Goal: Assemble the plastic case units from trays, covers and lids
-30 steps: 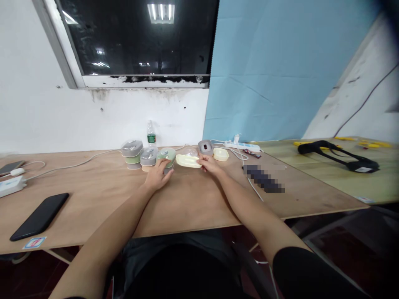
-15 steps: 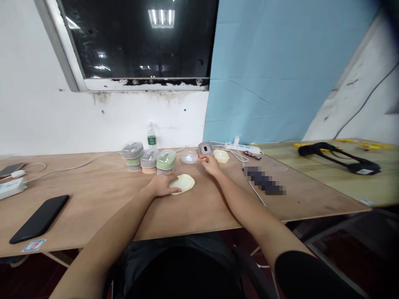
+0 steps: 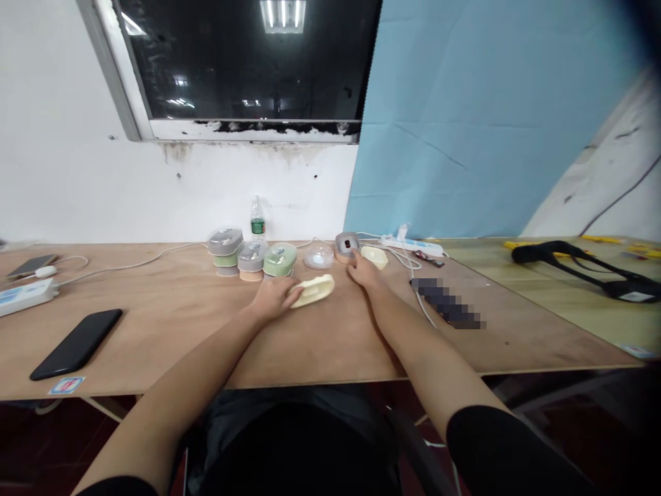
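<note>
In my left hand (image 3: 273, 297) is a cream-coloured shallow oval piece (image 3: 316, 289), gripped at its left end and tilted up a little from the table. My right hand (image 3: 368, 270) has its fingers at the front of a grey oval box (image 3: 345, 241) with a peach base and a dark opening in its top. The hand hides part of that box. Left of the fingers lies a clear plastic dome (image 3: 319, 257). A second cream piece (image 3: 374, 256), like an open tray, sits just behind the right hand.
Stacked oval boxes in grey (image 3: 225, 240) and green (image 3: 279, 258) stand at the back left, by a plastic bottle (image 3: 257, 219). A black phone (image 3: 77, 343) lies at left. White cables and a power strip (image 3: 413, 246) are behind right. A black strap-like frame (image 3: 578, 265) rests far right.
My left hand has tilted the cream piece up. The right hand has moved from the clear dome's edge rightward to the grey box. The view has shifted slightly.
</note>
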{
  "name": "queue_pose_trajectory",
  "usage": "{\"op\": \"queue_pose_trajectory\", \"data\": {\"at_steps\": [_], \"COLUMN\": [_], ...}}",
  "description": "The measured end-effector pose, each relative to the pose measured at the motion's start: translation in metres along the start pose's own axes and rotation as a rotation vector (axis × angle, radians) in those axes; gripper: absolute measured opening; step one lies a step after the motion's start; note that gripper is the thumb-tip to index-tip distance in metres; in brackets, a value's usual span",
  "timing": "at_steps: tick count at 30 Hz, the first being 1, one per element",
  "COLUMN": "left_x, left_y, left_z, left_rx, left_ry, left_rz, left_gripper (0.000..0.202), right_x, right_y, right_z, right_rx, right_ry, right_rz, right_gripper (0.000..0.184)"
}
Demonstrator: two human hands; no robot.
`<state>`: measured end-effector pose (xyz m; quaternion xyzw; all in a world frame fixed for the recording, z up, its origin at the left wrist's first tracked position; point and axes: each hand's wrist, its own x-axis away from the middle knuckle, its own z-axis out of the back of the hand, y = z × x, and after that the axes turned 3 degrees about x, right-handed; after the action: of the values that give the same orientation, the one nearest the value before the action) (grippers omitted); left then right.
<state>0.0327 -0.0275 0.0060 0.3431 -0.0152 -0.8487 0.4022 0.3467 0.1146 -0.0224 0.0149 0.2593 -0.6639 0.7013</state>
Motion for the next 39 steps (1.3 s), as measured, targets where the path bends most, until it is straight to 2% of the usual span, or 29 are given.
{"op": "queue_pose_trajectory", "data": {"at_steps": [2, 3, 5, 8, 13, 16, 21, 26, 33, 39], "left_x": [0.0, -0.001, -0.001, -0.001, -0.001, -0.001, -0.003, -0.004, -0.003, -0.004], "left_y": [0.0, -0.001, -0.003, -0.005, -0.004, -0.004, -0.011, -0.02, -0.021, -0.014], "left_z": [0.001, 0.001, 0.001, 0.0, -0.001, -0.002, -0.002, -0.004, -0.003, 0.003], "left_rx": [0.12, 0.167, 0.184, 0.08, 0.07, 0.058, -0.038, -0.048, -0.02, -0.027], "left_ry": [0.088, 0.079, -0.028, -0.212, -0.308, -0.362, -0.283, -0.256, -0.245, -0.267], "left_rz": [0.119, 0.157, 0.179, 0.134, 0.068, 0.03, 0.083, 0.148, 0.156, 0.149], "left_gripper": [0.044, 0.044, 0.041, 0.04, 0.041, 0.035, 0.028, 0.026, 0.023, 0.02], "right_x": [0.0, 0.0, 0.002, 0.006, 0.004, 0.002, 0.003, 0.007, 0.014, 0.014], "right_y": [0.001, 0.001, 0.0, -0.001, 0.002, 0.004, 0.004, -0.002, -0.013, -0.013], "right_z": [-0.002, -0.002, 0.0, 0.003, 0.001, -0.002, -0.002, 0.0, 0.007, 0.008], "right_rx": [0.002, -0.004, -0.023, -0.074, -0.188, -0.21, -0.225, -0.26, -0.282, -0.203], "right_ry": [0.021, 0.034, 0.062, 0.111, 0.19, 0.199, 0.187, 0.21, 0.174, 0.093], "right_rz": [-0.015, -0.026, -0.053, -0.091, -0.172, -0.215, -0.256, -0.256, -0.174, -0.041], "right_gripper": [0.059, 0.053, 0.04, 0.029, 0.025, 0.028, 0.043, 0.058, 0.036, 0.03]}}
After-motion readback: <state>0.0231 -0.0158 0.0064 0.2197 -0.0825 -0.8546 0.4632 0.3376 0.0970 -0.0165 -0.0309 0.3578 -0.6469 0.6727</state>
